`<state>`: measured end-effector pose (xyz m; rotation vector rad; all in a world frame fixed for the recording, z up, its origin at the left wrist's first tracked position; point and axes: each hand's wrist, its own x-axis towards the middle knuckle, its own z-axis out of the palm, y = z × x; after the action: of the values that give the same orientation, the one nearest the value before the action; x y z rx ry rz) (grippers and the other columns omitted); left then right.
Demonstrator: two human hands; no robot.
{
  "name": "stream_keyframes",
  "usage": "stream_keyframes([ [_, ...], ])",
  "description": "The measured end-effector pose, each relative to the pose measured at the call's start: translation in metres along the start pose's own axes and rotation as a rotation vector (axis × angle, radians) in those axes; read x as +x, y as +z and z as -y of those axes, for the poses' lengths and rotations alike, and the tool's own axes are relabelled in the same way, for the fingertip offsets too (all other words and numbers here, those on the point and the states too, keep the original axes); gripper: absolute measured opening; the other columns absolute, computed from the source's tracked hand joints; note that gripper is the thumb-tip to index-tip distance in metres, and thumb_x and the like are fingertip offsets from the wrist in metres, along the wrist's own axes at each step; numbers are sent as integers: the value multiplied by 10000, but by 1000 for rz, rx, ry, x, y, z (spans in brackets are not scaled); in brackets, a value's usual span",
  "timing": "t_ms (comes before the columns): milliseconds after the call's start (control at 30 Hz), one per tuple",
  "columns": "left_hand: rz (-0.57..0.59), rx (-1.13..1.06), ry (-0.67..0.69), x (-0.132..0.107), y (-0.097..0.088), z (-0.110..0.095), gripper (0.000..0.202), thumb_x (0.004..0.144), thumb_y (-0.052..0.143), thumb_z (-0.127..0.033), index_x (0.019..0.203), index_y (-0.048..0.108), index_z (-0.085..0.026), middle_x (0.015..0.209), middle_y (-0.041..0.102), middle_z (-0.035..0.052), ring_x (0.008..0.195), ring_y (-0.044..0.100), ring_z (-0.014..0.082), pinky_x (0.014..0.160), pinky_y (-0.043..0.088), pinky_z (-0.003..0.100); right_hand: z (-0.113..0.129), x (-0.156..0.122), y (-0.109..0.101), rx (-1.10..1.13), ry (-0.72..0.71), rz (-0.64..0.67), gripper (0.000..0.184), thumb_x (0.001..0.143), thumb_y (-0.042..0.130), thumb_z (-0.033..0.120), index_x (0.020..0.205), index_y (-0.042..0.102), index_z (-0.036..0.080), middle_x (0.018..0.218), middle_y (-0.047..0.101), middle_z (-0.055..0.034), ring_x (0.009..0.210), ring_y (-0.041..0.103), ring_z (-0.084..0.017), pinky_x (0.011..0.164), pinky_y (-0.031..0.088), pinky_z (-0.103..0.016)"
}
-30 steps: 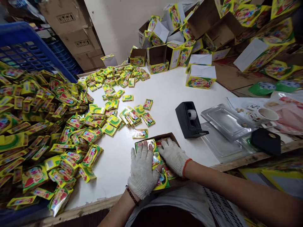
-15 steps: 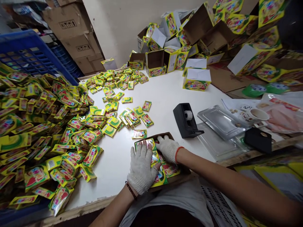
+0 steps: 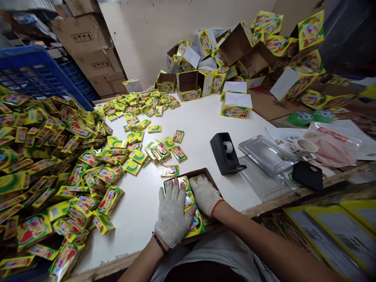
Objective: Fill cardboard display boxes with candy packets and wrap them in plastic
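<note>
An open cardboard box (image 3: 214, 181) lies at the table's front edge, close to my body, with small yellow-green packs (image 3: 195, 224) laid in it. My left hand (image 3: 172, 211), in a white knitted glove with bare fingertips, rests flat over the packs on the box's left side, fingers stretched out. My right hand (image 3: 205, 196), gloved too, reaches into the right half of the box. Its fingers lie extended over the packs there, their tips near the far wall. One loose pack (image 3: 169, 170) sits just beyond the box.
A large heap of packs (image 3: 100, 172) spreads on the left before a blue crate (image 3: 44, 74). A black tape dispenser (image 3: 225, 154) stands right of the box, beside clear plastic lids (image 3: 266, 154), a cup (image 3: 302, 145) and a black pouch (image 3: 308, 175). Printed boxes (image 3: 189, 86) pile up behind.
The view has shifted slightly. My right hand has moved toward me inside the box, its fingers now flatter. My left hand stays on the packs.
</note>
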<state>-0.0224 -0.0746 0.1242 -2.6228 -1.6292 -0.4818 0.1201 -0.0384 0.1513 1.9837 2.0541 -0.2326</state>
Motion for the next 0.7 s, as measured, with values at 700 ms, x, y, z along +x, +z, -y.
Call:
stream_keyframes([
  [700, 20, -19, 7, 1, -3, 0, 577, 918, 563, -470, 1397, 559, -150, 1485, 517, 174, 1375, 453, 391, 1138, 328, 648, -14, 18, -34, 314, 153, 181, 459, 898, 476, 172, 1357, 490, 183, 1337, 543, -189, 1164, 639, -308, 916, 495, -388],
])
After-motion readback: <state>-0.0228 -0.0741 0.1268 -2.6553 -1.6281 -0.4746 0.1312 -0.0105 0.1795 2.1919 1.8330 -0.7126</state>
